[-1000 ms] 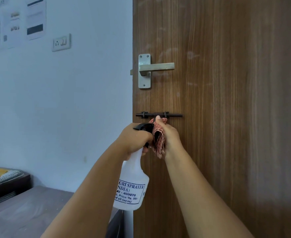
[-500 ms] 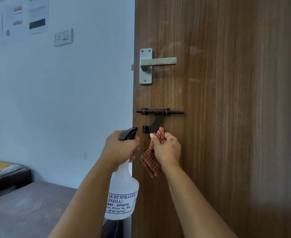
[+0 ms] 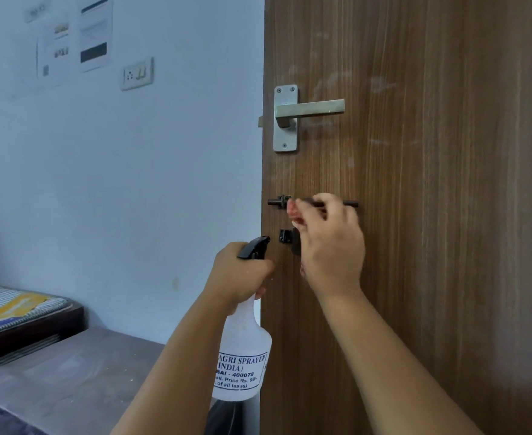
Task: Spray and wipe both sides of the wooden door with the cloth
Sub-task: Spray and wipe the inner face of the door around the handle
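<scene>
Translucent spray bottle — contents unclear — gripped by left hand; right hand pinches cloth at bolt.

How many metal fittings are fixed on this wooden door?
3: a silver lever handle up top, a dark sliding bolt below, and a small black catch under it. The right hand may hide more.

Two bare forearms are showing, reaching up from the bottom edge toward the door handle. No sleeve is covering either one as far down as can be seen. The left hand, sitting below and left of the handle, is wearing no glove, ring or band. The right hand, directly below the handle, is likewise showing no glove, watch or bracelet at the wrist.
</scene>
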The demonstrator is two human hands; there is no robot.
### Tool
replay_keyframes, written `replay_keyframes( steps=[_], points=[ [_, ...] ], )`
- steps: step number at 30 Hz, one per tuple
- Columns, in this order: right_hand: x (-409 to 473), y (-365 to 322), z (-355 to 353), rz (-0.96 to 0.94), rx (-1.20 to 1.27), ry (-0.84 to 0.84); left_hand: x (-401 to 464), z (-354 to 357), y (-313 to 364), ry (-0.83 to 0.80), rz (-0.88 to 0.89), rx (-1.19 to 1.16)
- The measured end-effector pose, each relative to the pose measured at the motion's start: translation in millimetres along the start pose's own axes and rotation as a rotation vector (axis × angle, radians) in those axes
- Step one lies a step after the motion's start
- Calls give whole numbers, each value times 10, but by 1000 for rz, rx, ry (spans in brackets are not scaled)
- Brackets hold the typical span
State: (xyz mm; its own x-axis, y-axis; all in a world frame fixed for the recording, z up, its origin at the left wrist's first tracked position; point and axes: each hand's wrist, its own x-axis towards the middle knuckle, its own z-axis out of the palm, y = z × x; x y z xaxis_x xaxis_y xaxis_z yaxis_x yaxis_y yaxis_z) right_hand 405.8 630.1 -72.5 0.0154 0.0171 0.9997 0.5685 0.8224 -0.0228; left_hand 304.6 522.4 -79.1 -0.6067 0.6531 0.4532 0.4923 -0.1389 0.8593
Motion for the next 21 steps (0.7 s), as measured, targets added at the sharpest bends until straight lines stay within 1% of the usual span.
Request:
replay_keyframes(
  steps=[2,3,5,9,12,14,16,17,18,19,21],
  points=[
    [-86,-40,154,-73,-196,-153,-1,-10,-22,9,0,16],
    [-184,-61,208,-95,-254,-207,-2,-19,-32,7,8,25],
    [-378,-36,232,-117,-299,-272,-13,-11,-30,0,26,33],
    [-568,78,191,-221,-312,-332,-17,-23,-12,-30,28,0],
    [-467,142,91,-283,-287,-309,-30,-46,20,-46,23,2],
    [-206,199,5,-213,-240,-218,-37,-57,29,-54,11,-5],
    [118,203,-80,-150,-154,-92,-35,-78,34,-49,5,-3],
    [222,166,-90,-179,-105,-50,-36,-98,23,-39,1,-6],
    [265,108,-57,-244,-80,-50,-28,-115,12,-28,-8,-15],
    [262,25,7,-335,-90,-88,-25,-133,-10,-12,-20,-29],
    [117,-132,202,-490,-190,-203,-36,-177,-69,36,-30,-30]
  ],
)
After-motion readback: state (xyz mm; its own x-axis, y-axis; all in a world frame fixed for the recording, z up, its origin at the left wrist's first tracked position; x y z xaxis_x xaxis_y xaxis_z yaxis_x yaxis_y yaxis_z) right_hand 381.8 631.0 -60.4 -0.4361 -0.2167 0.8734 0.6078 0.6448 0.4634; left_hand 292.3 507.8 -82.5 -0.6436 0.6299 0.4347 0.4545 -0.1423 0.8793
